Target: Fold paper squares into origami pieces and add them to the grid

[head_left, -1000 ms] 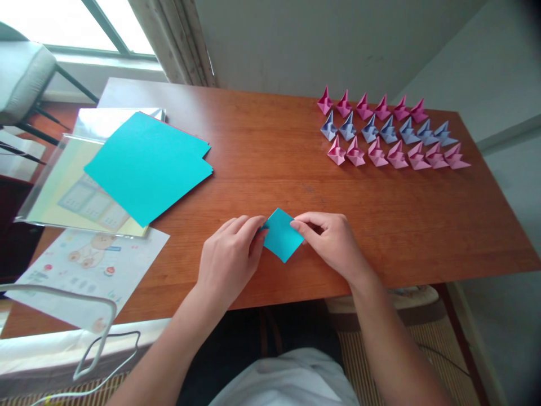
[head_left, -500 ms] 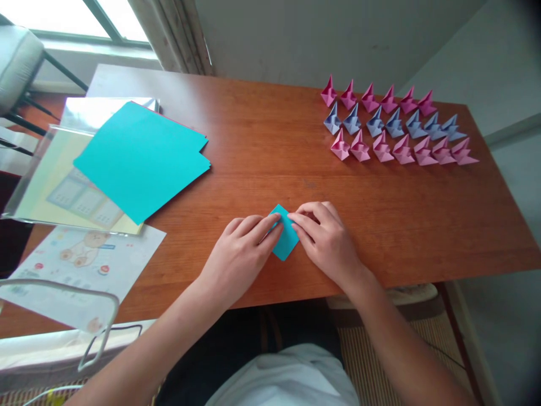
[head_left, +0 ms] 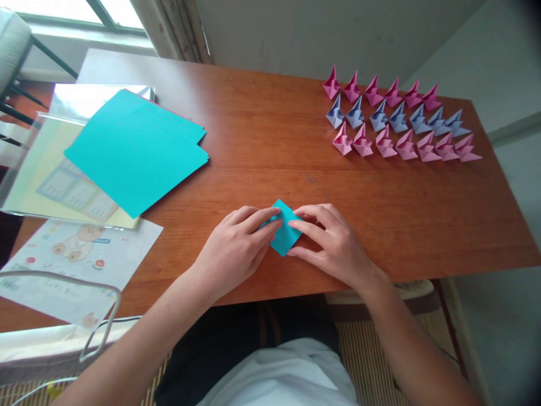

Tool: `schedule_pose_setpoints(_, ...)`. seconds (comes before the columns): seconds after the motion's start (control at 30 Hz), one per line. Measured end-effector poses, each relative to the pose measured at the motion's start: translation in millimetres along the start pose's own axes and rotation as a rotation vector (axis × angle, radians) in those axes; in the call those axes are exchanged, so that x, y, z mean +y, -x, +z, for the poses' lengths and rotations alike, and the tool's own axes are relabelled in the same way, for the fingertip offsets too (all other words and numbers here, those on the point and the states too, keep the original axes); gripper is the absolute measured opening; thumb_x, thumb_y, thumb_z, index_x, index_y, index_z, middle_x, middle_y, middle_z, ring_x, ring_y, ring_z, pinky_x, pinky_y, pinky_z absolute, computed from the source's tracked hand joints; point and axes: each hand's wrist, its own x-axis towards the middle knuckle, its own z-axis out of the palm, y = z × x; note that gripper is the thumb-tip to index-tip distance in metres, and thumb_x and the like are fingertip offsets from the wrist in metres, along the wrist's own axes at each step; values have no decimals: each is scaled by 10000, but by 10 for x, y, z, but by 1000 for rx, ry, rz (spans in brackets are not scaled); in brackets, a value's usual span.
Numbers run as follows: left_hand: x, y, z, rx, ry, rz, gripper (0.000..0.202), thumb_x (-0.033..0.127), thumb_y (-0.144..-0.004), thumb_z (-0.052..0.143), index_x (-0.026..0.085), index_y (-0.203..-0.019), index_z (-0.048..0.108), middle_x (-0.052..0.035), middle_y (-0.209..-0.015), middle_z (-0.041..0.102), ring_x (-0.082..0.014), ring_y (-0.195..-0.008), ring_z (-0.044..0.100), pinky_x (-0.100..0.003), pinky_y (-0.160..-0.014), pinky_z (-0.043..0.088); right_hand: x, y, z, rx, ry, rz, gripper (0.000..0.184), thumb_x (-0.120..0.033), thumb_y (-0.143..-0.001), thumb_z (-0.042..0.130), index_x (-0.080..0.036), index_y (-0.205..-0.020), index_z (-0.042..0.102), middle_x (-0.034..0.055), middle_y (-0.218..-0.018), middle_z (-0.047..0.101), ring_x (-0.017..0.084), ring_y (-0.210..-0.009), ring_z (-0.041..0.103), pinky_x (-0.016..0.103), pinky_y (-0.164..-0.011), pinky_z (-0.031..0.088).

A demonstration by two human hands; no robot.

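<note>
A small folded teal paper (head_left: 285,232) lies on the wooden table (head_left: 262,141) near its front edge. My left hand (head_left: 236,243) rests on the paper's left side, fingers stretched flat and pressing it down. My right hand (head_left: 329,239) covers its right side, with fingertips flat on the paper and the thumb at its lower corner. Both hands hide parts of the paper; only its middle and its top and bottom corners show.
A stack of teal paper sheets (head_left: 135,149) lies at the left on a clear plastic sleeve (head_left: 51,169), with a printed sheet (head_left: 80,254) below. Three rows of folded pink and blue paper figures (head_left: 397,121) stand at the far right. A chair (head_left: 12,51) stands far left.
Both hands have closed in over the teal paper, folding its sides inward so less of it shows. The view has tilted slightly downward.
</note>
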Motion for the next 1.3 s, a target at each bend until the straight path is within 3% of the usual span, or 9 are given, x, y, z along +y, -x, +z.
schedule_pose_setpoints(0.33,56,1,-72,-17,47,1,439,137,-846,564,151,-1269,684,-120,-1399,647,-308,-1090,610,-487,-979,552,-1,-3,42,45,-27,9,300,-416,-951,678,-209,-1167,697,108,-1237,693,274,-1115,611,454,-988,521)
schedule_pose_setpoints(0.5,111,-31,-35,21,-40,-17,302,293,-951,586,193,-1210,706,-99,-1306,701,-294,-1033,636,-473,-908,576,-55,-9,51,64,-41,46,273,-399,-961,666,-202,-1145,705,109,-1216,699,274,-1104,614,452,-988,516)
schedule_pose_setpoints(0.77,133,-58,7,110,-86,-44,213,258,-981,584,224,-1126,737,-55,-1230,745,-267,-979,672,-425,-829,591,-62,11,42,66,-64,62,266,-374,-938,704,-227,-1159,692,91,-1230,698,269,-1105,608,458,-998,522)
schedule_pose_setpoints(1.0,148,-93,2,100,-34,-99,211,253,-1000,549,215,-1066,746,-56,-1223,750,-258,-981,678,-410,-846,591,-27,26,102,160,-67,94,175,-136,-955,631,-225,-1087,703,84,-1122,705,233,-1062,617,413,-955,546)
schedule_pose_setpoints(1.3,168,-139,10,106,-33,-154,174,260,-981,575,218,-1005,742,-45,-1203,758,-257,-1008,690,-400,-863,592,-25,-29,88,204,-78,169,132,-132,-954,644,-230,-963,731,51,-969,694,200,-937,616,371,-852,548)
